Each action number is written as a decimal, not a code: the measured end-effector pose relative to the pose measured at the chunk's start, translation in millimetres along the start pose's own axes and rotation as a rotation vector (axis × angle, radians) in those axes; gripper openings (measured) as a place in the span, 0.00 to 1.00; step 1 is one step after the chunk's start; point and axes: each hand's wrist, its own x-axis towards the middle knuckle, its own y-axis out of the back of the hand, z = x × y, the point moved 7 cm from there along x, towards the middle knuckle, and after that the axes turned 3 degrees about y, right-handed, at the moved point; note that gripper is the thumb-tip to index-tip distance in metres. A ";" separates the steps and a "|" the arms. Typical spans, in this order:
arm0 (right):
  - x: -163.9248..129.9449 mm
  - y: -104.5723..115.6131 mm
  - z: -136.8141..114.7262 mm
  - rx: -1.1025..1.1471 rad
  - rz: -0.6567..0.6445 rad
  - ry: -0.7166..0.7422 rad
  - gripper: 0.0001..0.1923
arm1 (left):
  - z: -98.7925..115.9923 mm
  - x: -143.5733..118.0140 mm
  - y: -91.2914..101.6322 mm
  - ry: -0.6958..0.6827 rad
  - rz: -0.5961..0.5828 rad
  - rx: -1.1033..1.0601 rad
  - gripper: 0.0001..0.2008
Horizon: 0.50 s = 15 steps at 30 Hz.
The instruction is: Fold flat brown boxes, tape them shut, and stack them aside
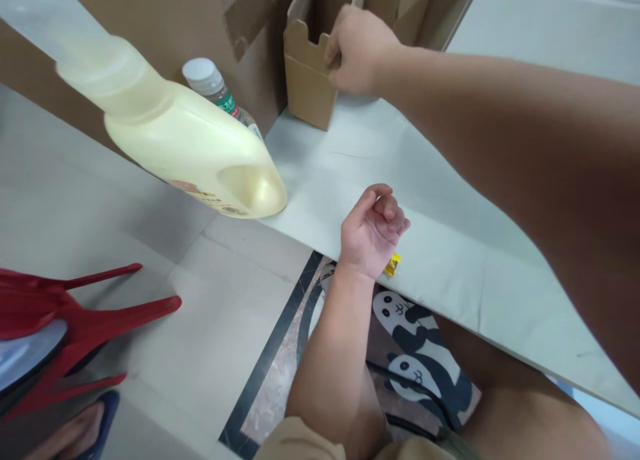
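Observation:
At the far side of the table, my right hand (361, 52) has its fingers closed at the near right edge of a small open-topped cardboard box (310, 83). Its fingertips are partly hidden against the box. My left hand (374, 230) rests at the table's near edge, palm turned up and fingers loosely curled apart, with nothing in it. Just beside its wrist lies a small yellow wrapped packet (393, 265), partly covered by the hand.
A large pale-yellow bottle (195, 147) stands at the left of the white table (450, 227). Behind it are a white-capped bottle (204, 77) and a big cardboard carton (175, 20). A red stool (90, 320) and a panda-patterned mat (425, 353) are below.

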 end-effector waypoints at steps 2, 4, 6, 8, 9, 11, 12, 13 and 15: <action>-10.4 1.0 10.0 -0.060 -0.093 -0.021 0.06 | -0.9 -0.3 -1.8 -0.006 -0.001 0.035 0.16; -28.0 9.6 20.0 -0.120 -0.143 -0.044 0.09 | -2.1 0.9 -2.4 -0.041 0.013 0.100 0.14; -56.9 30.3 29.6 -0.172 -0.089 -0.046 0.16 | 0.3 2.3 -0.1 -0.154 0.061 0.188 0.12; -101.2 59.2 40.1 -0.207 0.022 -0.017 0.18 | 9.5 -0.4 5.3 -0.372 0.165 0.293 0.10; -129.5 76.1 46.5 -0.198 0.104 0.006 0.15 | 15.7 -4.5 8.3 -0.506 0.234 0.345 0.10; -196.2 110.7 63.8 -0.106 0.297 0.051 0.12 | 25.9 -15.5 12.1 -0.754 0.359 0.440 0.12; -232.8 126.7 75.7 -0.086 0.407 0.047 0.11 | 28.4 -19.7 12.5 -0.836 0.397 0.484 0.12; -270.5 141.0 87.2 -0.081 0.531 0.049 0.11 | 28.9 -21.6 11.8 -0.883 0.411 0.531 0.11; -342.6 159.2 105.8 -0.052 0.759 0.085 0.10 | 24.1 -18.2 6.0 -0.883 0.352 0.638 0.09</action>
